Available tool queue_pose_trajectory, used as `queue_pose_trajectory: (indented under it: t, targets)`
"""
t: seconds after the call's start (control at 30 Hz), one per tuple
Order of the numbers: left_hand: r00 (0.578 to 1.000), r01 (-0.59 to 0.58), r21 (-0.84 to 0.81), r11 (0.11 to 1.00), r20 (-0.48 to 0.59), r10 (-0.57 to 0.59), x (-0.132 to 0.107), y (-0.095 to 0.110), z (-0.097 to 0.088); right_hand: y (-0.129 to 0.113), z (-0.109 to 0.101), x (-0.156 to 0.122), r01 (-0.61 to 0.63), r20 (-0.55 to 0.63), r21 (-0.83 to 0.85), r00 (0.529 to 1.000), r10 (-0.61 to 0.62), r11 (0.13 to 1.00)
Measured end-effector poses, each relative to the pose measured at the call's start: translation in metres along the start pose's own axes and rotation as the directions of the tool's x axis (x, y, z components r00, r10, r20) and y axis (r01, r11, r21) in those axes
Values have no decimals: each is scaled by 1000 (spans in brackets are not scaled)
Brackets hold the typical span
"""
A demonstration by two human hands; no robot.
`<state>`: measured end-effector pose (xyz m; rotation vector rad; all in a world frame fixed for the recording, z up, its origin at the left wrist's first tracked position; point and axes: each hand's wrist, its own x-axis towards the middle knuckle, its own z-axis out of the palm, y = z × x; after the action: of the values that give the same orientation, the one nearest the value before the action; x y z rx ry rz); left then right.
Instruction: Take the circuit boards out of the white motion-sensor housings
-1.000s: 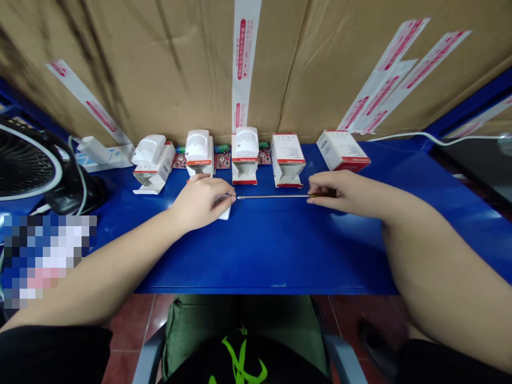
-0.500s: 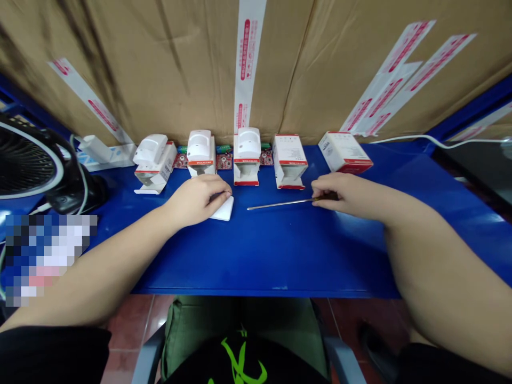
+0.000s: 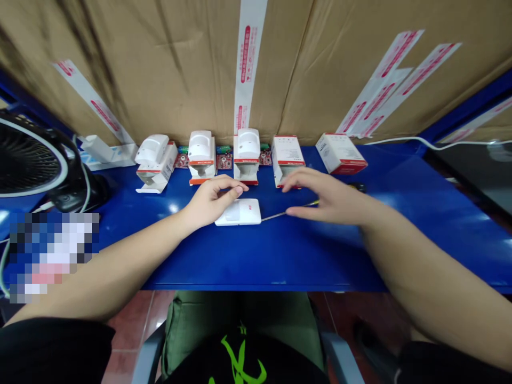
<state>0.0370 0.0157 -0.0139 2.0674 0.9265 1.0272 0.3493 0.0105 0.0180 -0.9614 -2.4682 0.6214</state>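
My left hand (image 3: 210, 200) grips the left end of a flat white sensor housing (image 3: 243, 212) that lies on the blue table (image 3: 248, 256). My right hand (image 3: 330, 200) hovers just right of it, fingers stretched out and apart, slightly smeared by motion. A long thin screwdriver lies on the table under that hand. Its metal shaft (image 3: 276, 215) points at the housing and its dark handle (image 3: 357, 187) shows past the knuckles.
Behind the hands stand three white sensors on red-and-white boxes (image 3: 201, 156), two more boxes (image 3: 286, 153), and red circuit boards (image 3: 223, 160) against a taped cardboard wall. A black fan (image 3: 36, 162) stands at the left. A white cable (image 3: 440, 145) runs at the back right.
My left hand has slid the white housing right and toward me, baring it. My right hand has let go of the screwdriver, opened, and moved left over its shaft.
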Motion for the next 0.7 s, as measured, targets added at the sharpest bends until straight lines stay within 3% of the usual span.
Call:
queue_pose_trajectory:
  t: [0.13, 0.23, 0.33, 0.43, 0.53, 0.7]
  targets:
    - [999, 27, -65, 998, 23, -25, 0, -2, 0, -32, 41, 23, 97, -1, -68, 995, -97, 993]
    - [998, 32, 85, 996, 48, -37, 1, -5, -13, -42, 60, 33, 66, 62, -149, 996, -57, 987]
    - [986, -71, 365, 928, 166, 10, 2, -9, -33, -41, 64, 35, 60, 79, -127, 996, -50, 990]
    - [959, -125, 535, 835, 280, -36, 2, -13, -46, -32, 64, 32, 100, 59, 22, 993, -101, 995]
    - [948, -127, 619, 775, 305, -88, 2, -17, -49, -22, 67, 29, 111, 22, 142, 993, -115, 984]
    - [936, -121, 647, 753, 327, -130, 1, -18, -49, -13, 71, 30, 95, -15, 223, 995, -94, 970]
